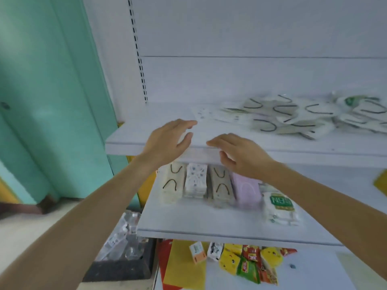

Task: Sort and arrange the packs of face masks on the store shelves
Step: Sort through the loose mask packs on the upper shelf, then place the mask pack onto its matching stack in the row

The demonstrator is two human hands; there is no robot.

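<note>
My left hand (pixel 169 141) and my right hand (pixel 240 153) hover open, fingers spread, over the front edge of the upper white shelf (pixel 146 130), holding nothing. A loose, jumbled pile of mask packs (pixel 293 116) with dark ear loops lies on that shelf to the right. A white patterned pack (pixel 206 114) lies flat just beyond my left fingertips. On the middle shelf (pixel 188 222) below stand neat stacks: a cream stack (pixel 172 185), a patterned stack (pixel 195 180), a grey stack (pixel 222 185), a pink stack (pixel 247 189) and a white N95 pack (pixel 280 208).
The bottom shelf holds small colourful snack packets (pixel 249 262) on red and yellow sheets. A dark box with clear plastic items (pixel 121 254) stands at the lower left. A teal door (pixel 52 97) is to the left of the shelving. The shelf upright (pixel 138 53) has slots.
</note>
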